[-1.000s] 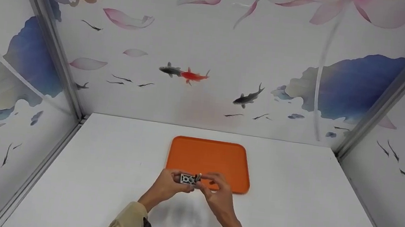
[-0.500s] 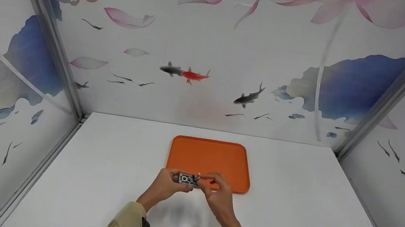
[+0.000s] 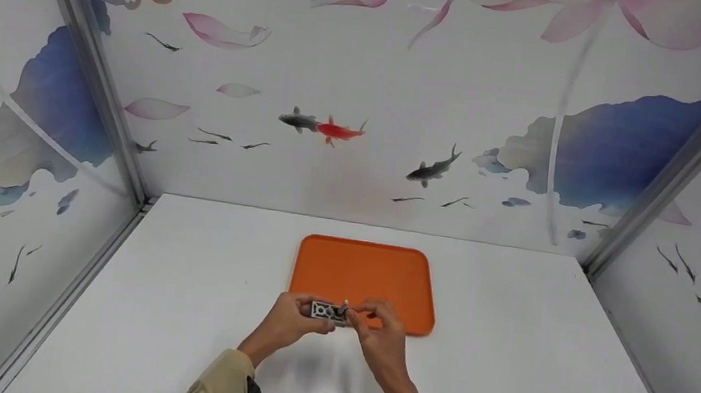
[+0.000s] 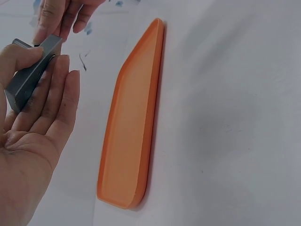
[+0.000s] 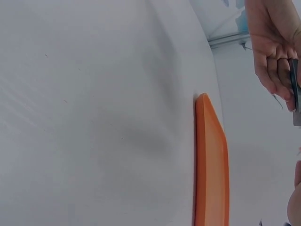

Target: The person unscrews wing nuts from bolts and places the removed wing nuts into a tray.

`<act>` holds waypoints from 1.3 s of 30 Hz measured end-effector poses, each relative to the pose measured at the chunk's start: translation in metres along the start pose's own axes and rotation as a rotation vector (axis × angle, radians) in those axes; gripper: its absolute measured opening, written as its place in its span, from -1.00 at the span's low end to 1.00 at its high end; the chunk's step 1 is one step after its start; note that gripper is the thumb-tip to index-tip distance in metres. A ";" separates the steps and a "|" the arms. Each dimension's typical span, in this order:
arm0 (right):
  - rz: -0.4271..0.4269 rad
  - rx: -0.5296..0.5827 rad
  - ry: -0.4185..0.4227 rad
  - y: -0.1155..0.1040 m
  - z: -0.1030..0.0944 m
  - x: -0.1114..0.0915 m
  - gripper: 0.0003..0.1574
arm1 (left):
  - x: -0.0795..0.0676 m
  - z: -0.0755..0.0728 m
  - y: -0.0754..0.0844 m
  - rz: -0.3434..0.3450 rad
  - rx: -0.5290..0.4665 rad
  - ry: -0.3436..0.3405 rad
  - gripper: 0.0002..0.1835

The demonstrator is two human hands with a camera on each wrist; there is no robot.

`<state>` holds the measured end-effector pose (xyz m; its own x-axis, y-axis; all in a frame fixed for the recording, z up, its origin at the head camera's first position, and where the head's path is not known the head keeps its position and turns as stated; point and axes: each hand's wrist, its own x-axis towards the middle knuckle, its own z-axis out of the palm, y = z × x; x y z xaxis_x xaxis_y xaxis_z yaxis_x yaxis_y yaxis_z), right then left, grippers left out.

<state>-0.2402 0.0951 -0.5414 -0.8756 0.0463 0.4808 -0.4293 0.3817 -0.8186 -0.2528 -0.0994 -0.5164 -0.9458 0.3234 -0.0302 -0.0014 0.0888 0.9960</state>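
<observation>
My left hand [image 3: 287,317] holds a short grey aluminium profile block [image 3: 323,311] by its left part, its hollow-patterned face toward me. In the left wrist view the thumb lies along the dark flat side of the block [image 4: 32,77], with the fingers under it. My right hand [image 3: 382,338] is at the block's right end, thumb and index finger pinching a small metal part [image 3: 344,305] there. That part is too small and too covered by fingers to name. In the right wrist view only the edge of the block [image 5: 296,99] shows.
Beyond the hands an orange tray [image 3: 361,269] lies flat on the white table [image 3: 213,260]. The hands are over its near edge. Printed wall panels [image 3: 362,80] stand behind and at both sides, joined by metal corner posts [image 3: 96,78].
The right thumb and fingers have shifted slightly to the right at the block's end, showing more of its patterned face. The left hand keeps its hold, nearly still.
</observation>
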 end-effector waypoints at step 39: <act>-0.063 0.019 -0.038 -0.001 -0.003 -0.003 -0.80 | -0.001 0.004 0.003 0.018 0.038 -0.007 -0.59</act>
<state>-0.2358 0.0975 -0.5410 -0.8544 -0.0128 0.5195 -0.4876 0.3656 -0.7929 -0.2506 -0.0958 -0.5135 -0.9431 0.3323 -0.0127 0.0283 0.1184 0.9926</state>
